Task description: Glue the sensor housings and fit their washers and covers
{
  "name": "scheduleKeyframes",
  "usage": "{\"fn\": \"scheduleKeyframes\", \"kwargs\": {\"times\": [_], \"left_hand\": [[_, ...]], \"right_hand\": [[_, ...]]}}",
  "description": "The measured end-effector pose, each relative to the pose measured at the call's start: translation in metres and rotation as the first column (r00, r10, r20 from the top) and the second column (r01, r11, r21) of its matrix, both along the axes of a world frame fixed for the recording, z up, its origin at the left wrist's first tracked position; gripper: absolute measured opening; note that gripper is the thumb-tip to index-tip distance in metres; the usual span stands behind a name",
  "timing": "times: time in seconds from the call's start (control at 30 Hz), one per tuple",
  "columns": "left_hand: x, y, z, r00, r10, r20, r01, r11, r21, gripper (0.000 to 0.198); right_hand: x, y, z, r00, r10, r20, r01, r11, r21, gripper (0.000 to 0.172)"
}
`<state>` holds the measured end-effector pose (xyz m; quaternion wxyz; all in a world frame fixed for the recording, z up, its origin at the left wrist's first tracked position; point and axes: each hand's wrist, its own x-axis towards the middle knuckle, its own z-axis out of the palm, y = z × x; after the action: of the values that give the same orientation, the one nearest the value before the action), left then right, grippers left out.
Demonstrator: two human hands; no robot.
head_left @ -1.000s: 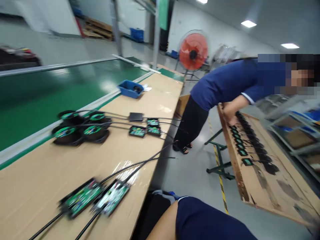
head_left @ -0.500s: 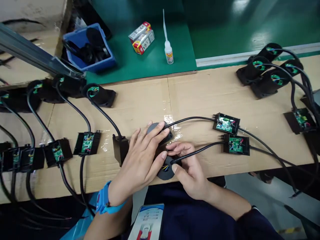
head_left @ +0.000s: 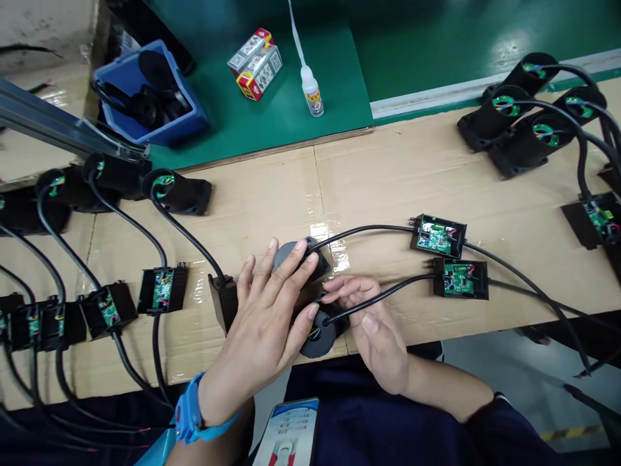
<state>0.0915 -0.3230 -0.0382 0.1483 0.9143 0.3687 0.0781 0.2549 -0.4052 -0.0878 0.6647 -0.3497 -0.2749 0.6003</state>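
Observation:
My left hand (head_left: 264, 320), with a blue band at the wrist, lies with fingers spread over two black cylindrical housings. Its fingertips rest on the grey round end of the far housing (head_left: 286, 254), and its thumb touches the near housing (head_left: 319, 344). Coloured wires show in the near housing's round end, where a black cable (head_left: 378, 298) enters. Beside this housing, my right hand (head_left: 376, 336) is open, its fingers behind the cable and its thumb lifted. Whether those fingers touch the housing is hard to tell. Each housing's cable leads right to an open box with a green circuit board (head_left: 458, 278).
More wired housings (head_left: 177, 192) and board boxes (head_left: 163, 289) line the left, with others (head_left: 548, 133) at far right. Behind are a blue bin (head_left: 155, 97) of black parts, a small carton (head_left: 255, 63) and a dropper bottle (head_left: 312, 92). Cables hang over the table's front edge.
My right thumb has lifted away from the near housing's end and cable, and the hand has opened. My left hand stays on the housings. The whole view has shifted slightly.

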Motion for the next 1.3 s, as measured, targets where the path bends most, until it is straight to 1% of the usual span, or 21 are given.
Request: {"fn": "scheduleKeyframes", "kwargs": {"times": [0.07,0.13,0.2,0.27,0.37,0.43,0.53,0.7,0.87,0.97,1.03,1.07,1.13,1.17,1.23,1.3], "left_hand": [[-0.003,-0.005,0.002,0.999,-0.001,0.035,-0.001,0.997,0.076,0.055],[-0.009,-0.014,0.002,0.992,-0.023,0.122,0.004,0.988,0.153,0.046],[-0.015,-0.026,-0.001,0.977,-0.059,0.206,0.014,0.976,0.215,0.036],[-0.017,-0.038,-0.008,0.968,-0.070,0.241,0.008,0.968,0.250,0.027],[-0.013,-0.051,-0.017,0.970,-0.005,0.243,-0.051,0.973,0.224,0.022],[-0.007,-0.055,-0.019,0.968,0.038,0.248,-0.088,0.977,0.195,0.019],[-0.001,-0.056,-0.017,0.967,0.051,0.251,-0.097,0.979,0.178,0.015],[0.001,-0.054,-0.009,0.976,0.047,0.215,-0.076,0.988,0.132,0.016],[-0.003,-0.054,-0.011,0.975,0.038,0.219,-0.069,0.988,0.138,0.020],[-0.010,-0.050,-0.010,0.949,0.014,0.315,-0.053,0.992,0.117,0.030],[-0.014,-0.042,-0.006,0.927,0.045,0.373,-0.088,0.991,0.101,0.035],[-0.015,-0.036,-0.003,0.926,0.073,0.371,-0.125,0.985,0.117,0.035],[-0.014,-0.021,0.003,0.943,0.128,0.307,-0.198,0.958,0.208,0.033],[-0.012,-0.012,0.004,0.957,0.142,0.252,-0.209,0.942,0.264,0.032],[-0.007,0.005,0.005,0.982,0.133,0.131,-0.169,0.933,0.317,0.033],[-0.001,0.017,0.004,0.993,0.102,0.053,-0.113,0.950,0.291,0.029]], "right_hand": [[0.000,0.000,0.001,1.000,0.000,-0.005,0.000,1.000,-0.005,0.027],[0.001,-0.001,0.001,1.000,0.006,-0.006,-0.006,1.000,-0.014,0.028],[0.002,-0.002,0.002,1.000,0.018,-0.011,-0.018,1.000,-0.018,0.029],[0.003,-0.002,0.002,0.999,0.030,-0.020,-0.030,0.999,-0.019,0.028],[0.004,-0.003,0.002,0.999,0.031,-0.038,-0.031,0.999,-0.013,0.028],[0.004,-0.003,0.002,0.998,0.029,-0.054,-0.030,0.999,-0.010,0.028],[0.004,-0.003,0.001,0.996,0.031,-0.078,-0.032,0.999,-0.005,0.028],[0.005,-0.003,0.001,0.994,0.049,-0.093,-0.048,0.999,0.016,0.026],[0.006,-0.003,0.002,0.996,0.044,-0.076,-0.042,0.999,0.021,0.027],[0.006,-0.004,0.001,0.997,0.048,-0.064,-0.048,0.999,0.008,0.026],[0.006,-0.004,0.000,0.997,0.053,-0.056,-0.053,0.999,-0.001,0.026],[0.006,-0.005,0.000,0.997,0.054,-0.051,-0.054,0.999,-0.001,0.026],[0.006,-0.005,0.000,0.998,0.053,-0.042,-0.053,0.999,0.003,0.026],[0.006,-0.005,0.000,0.998,0.052,-0.040,-0.052,0.999,0.004,0.026],[0.006,-0.005,0.000,0.998,0.052,-0.037,-0.052,0.999,0.003,0.026],[0.006,-0.006,0.001,0.998,0.055,-0.036,-0.055,0.998,-0.002,0.025]]}}
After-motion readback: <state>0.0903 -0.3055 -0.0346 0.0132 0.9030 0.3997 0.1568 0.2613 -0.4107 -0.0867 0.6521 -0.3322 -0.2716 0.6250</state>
